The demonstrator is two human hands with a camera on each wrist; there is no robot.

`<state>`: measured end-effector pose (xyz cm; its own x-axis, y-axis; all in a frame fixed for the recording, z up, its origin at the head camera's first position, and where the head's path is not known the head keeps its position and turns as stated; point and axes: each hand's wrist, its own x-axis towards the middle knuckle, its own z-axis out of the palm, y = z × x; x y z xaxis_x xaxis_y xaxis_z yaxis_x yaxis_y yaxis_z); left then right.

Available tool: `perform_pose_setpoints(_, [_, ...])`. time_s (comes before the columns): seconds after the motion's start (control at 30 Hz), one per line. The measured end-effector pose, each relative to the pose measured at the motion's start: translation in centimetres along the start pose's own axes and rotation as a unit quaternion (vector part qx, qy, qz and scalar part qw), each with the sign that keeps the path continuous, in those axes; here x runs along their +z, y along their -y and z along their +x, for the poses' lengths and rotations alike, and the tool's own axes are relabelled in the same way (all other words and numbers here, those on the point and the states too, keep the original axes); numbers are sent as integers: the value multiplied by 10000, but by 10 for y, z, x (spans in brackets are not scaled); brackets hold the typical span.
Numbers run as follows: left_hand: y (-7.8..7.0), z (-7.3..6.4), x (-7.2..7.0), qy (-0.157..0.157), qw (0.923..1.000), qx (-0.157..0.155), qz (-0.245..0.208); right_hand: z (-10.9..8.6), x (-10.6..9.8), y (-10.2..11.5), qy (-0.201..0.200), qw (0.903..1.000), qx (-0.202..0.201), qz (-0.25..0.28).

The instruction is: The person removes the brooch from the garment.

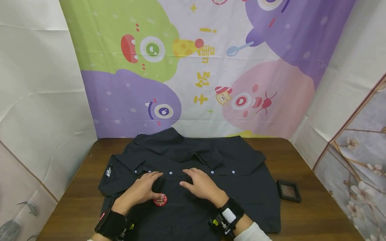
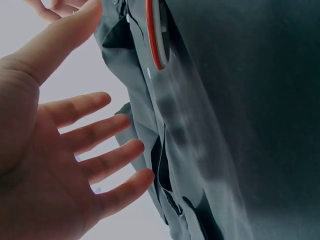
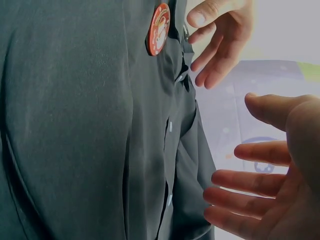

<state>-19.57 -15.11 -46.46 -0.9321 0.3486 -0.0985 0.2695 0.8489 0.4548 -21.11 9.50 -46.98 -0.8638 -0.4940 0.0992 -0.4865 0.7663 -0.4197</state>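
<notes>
The shirt (image 1: 190, 207) is black, the badge (image 1: 162, 200) red

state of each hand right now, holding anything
Left hand: open, holding nothing, near the red badge.
Right hand: open, holding nothing, over the shirt.

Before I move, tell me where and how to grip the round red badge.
Probably pinch the badge by opposite edges, from above, with the left hand: it's a thin disc, face up on the shirt, nearest that hand.
</notes>
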Motion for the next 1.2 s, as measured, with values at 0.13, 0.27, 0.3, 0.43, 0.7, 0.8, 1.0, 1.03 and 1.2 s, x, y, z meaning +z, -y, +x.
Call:
perform_pose_setpoints(0.13, [1,0,0,49,10000,-19,12,1,1,2,-7,10000,20,17])
perform_pose_setpoints(0.27, [1,-2,1,41,10000,-19,28,1,4,4,-47,10000,27,67])
perform_pose_setpoints(0.3, [2,-2,1,33,10000,-19,28,1,4,4,-60,10000,19,74])
perform_pose_setpoints(0.43, [3,-6,3,13,10000,-43,-25,1,6,6,-88,9999,-37,62])
perform_pose_setpoints(0.7, [4,-9,5,64,9998,-146,-134,0,8,9,-24,9999,-67,110])
perform_pose_setpoints(0.8, [4,-9,6,66,9998,-137,-144,0,8,9,-2,9999,-60,155])
perform_pose_setpoints(1.0, [5,-9,7,2,9997,-115,-196,0,9,10,28,9998,-32,180])
perform_pose_setpoints(1.03, [6,-9,8,-7,9998,-99,-158,0,10,10,45,9998,-13,188])
perform_pose_setpoints(1.2, [6,-11,8,-15,9998,-115,-153,0,11,12,78,9999,1,146])
